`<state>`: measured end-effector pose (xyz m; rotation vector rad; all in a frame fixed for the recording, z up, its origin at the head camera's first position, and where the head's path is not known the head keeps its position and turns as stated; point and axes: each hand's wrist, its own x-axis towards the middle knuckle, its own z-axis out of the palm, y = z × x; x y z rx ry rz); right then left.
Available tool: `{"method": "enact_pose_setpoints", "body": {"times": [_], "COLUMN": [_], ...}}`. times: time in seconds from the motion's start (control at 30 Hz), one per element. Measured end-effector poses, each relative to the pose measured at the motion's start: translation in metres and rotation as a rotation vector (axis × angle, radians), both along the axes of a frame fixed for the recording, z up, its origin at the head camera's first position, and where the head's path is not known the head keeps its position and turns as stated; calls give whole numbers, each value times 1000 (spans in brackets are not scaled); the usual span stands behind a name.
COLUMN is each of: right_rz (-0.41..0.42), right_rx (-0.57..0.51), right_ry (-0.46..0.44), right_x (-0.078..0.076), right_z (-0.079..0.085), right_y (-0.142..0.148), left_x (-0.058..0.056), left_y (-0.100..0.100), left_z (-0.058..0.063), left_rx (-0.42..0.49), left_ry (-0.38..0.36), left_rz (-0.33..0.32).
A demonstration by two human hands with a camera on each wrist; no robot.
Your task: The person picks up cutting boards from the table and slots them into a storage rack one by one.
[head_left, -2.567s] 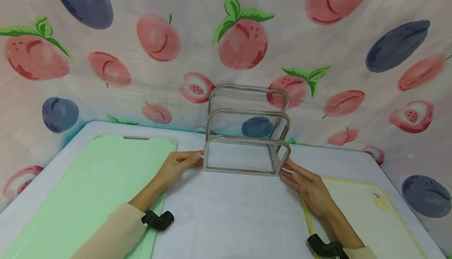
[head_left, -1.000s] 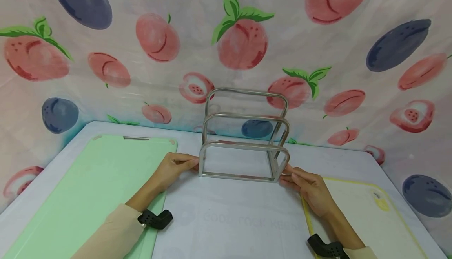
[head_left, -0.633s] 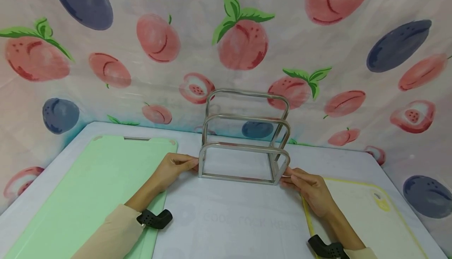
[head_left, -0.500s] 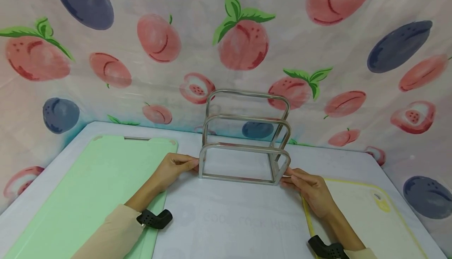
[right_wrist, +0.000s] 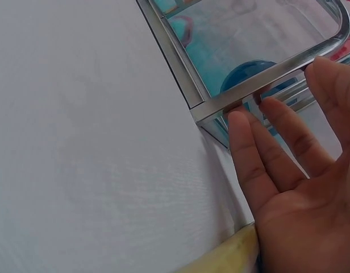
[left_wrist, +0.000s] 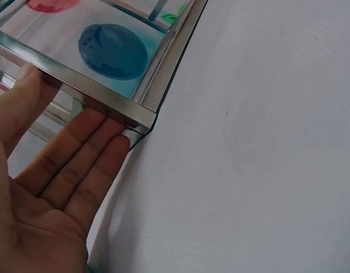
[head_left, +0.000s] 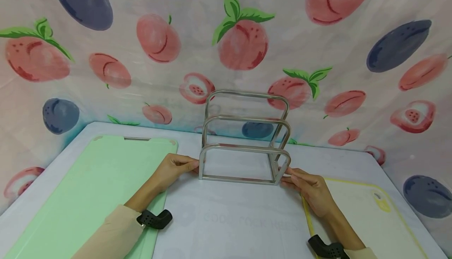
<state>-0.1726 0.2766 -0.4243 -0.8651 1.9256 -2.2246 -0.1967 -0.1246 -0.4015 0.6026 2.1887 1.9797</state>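
Note:
A silver metal rack [head_left: 243, 147] with three rounded upright loops stands on the white table, in the middle of the head view. My left hand [head_left: 175, 168] touches its left side by the front loop's lower corner. In the left wrist view, the fingers [left_wrist: 78, 159] reach nearly straight to the tube and the thumb rests on it higher up. On the opposite side, my right hand [head_left: 314, 191] touches the rack's lower right corner. Its fingers [right_wrist: 251, 156] are extended against the tube in the right wrist view, with the thumb farther up. Some fingertips are hidden behind the tubing.
A green cutting board [head_left: 99, 180] lies left of the rack, under the left forearm. To the right lies a white cutting board [head_left: 356, 208] with a yellow rim, under the right forearm. A fruit-print cloth [head_left: 197, 0] hangs behind the table [head_left: 229, 216].
Since the earliest frame, the rack has slid toward me and slightly left, with both hands staying at its sides. Over the last half second it has barely moved.

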Motion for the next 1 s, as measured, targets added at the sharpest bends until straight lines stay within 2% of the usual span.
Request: {"method": "enact_pose_setpoints", "body": {"times": [0.2, 0.4, 0.77, 0.87, 1.0], "right_rz": [-24, -46, -101, -108, -100], "right_rx": [26, 34, 129, 114, 103], "right_ry": [-20, -45, -81, -103, -85], "right_x": [0, 2, 2, 2, 1], "right_z": [2, 2, -2, -1, -1], "right_y": [1, 2, 4, 4, 3], "left_x": [-10, -13, -11, -9, -4], "left_y": [-4, -4, -4, -3, -1], "left_z": [-16, -21, -19, -15, -6], "left_rx": [-2, 9, 10, 14, 20], "left_ry": [1, 44, 24, 16, 27], "left_rz": [2, -25, -13, -16, -27]}}
